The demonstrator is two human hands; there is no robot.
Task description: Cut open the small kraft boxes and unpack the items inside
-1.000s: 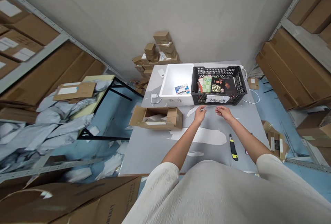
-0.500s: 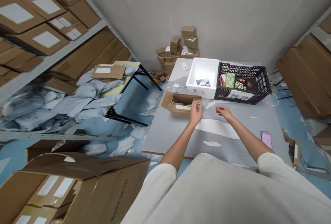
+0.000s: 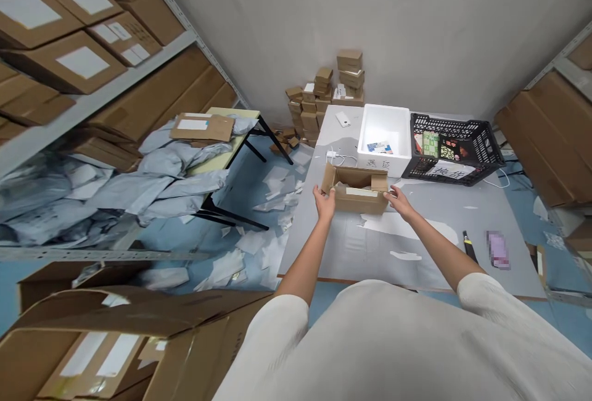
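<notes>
A small open cardboard box [image 3: 359,203] stands on the grey table, its flaps up and a white label strip along its near side. Some pale material shows inside, but I cannot make out what it is. My left hand [image 3: 325,202] grips the left end of the box, thumb at the upper edge. At the opposite end, my right hand [image 3: 400,202] holds the right side with its fingertips. Just behind the box are a white foam bin [image 3: 385,165] with a printed card in it and a black plastic crate [image 3: 456,174] holding colourful packets.
On the table [image 3: 340,253] lie a utility knife [image 3: 469,247], a blurred pink item [image 3: 498,250] and a white phone [image 3: 343,119]. Grey parcels [image 3: 152,182] cover the left side table and shelf. A large carton [image 3: 203,339] sits at lower left; paper scraps litter the floor.
My left hand has gone from the box's right end to its left end. My right hand, free before, now holds the right end. The view has shifted, and the knife shows.
</notes>
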